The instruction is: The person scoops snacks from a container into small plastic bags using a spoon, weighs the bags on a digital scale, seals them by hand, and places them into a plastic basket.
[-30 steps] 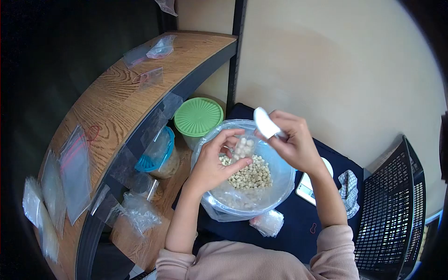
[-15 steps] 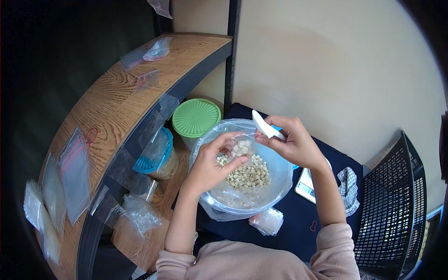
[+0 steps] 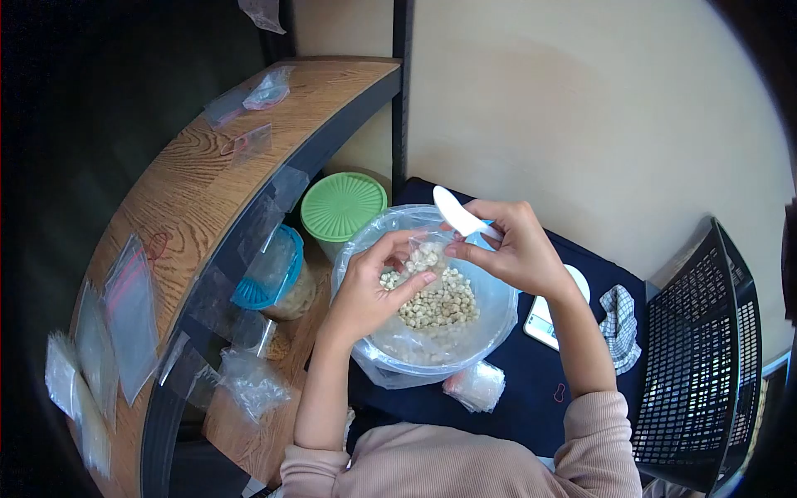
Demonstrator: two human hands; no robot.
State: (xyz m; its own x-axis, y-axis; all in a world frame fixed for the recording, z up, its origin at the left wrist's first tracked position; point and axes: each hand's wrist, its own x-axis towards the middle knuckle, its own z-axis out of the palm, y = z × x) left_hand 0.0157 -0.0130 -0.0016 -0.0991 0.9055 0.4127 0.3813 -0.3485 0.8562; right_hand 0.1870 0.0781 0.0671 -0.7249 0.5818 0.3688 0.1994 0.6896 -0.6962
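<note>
My left hand is closed around a small clear plastic bag, with pale lumpy pieces inside. My right hand grips a white spoon, its bowl pointing up and left, while the fingertips touch or nearly touch the bag's upper edge. Both hands are above a round translucent tub lined with clear plastic. In the tub lies a heap of small pale pieces, partly covered by the left hand and the bag.
A stack of small plastic bags lies before the tub. On the right are a white scale, a checked cloth and a black basket. Left stand a green-lidded container, a blue-lidded container and a wooden shelf.
The spoon has tipped over further to the left, and my right fingers have come closer to the bag. My left hand keeps its hold. The whole view has shifted slightly.
</note>
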